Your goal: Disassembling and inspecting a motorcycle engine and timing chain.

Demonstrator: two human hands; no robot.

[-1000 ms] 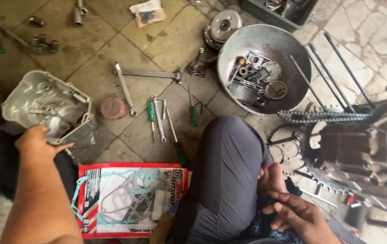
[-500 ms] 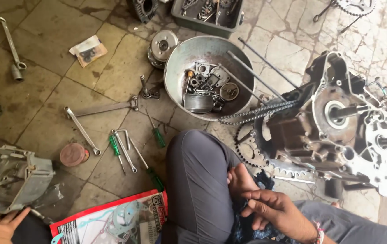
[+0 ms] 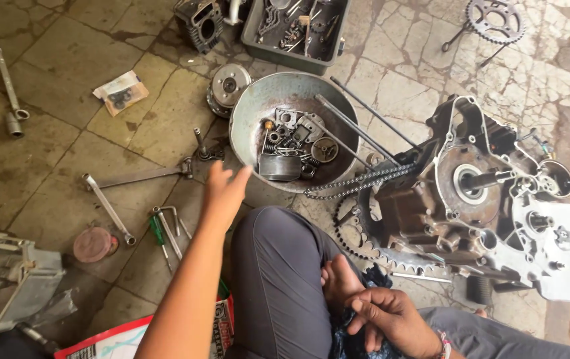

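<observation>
Two bare hands are in view over a cracked stone floor (image 3: 65,133) strewn with engine parts. Left hand (image 3: 224,189) stretches forward with its fingers released and loosely spread, empty, the tips just short of the near rim of a bowl (image 3: 248,116). That bowl is round, dull grey metal, scuffed and oily inside; it sits toward the far middle of the floor and holds small springs, washers, a dark rectangular block and a round disc. Long thin steel rods (image 3: 364,113) lean out over its right rim.

Right hand (image 3: 388,319) lies low by the near edge, fingers curled against a bare foot (image 3: 339,282) and a dark blue rag (image 3: 348,332); whether it actually pinches the cloth is hard to make out. A grey trouser knee (image 3: 278,266) fills the space between the arms.

Right of the bowl a link chain (image 3: 358,181) drapes down to an engine case (image 3: 471,193), a lumpy cast-aluminium shell with a round bearing seat and a protruding shaft, grimy brown on its left half. A toothed sprocket (image 3: 494,18) rests near the far right corner.

Left of the reaching hand lie a chrome wrench (image 3: 109,207), green-handled screwdrivers (image 3: 158,236) and a flat rusty-pink disc (image 3: 93,244). A silvery cast cover (image 3: 5,279) sits at the left edge, and a long socket wrench (image 3: 7,86) lies near the far left corner. A grey plastic tray (image 3: 295,30) of parts stands at the far edge.
</observation>
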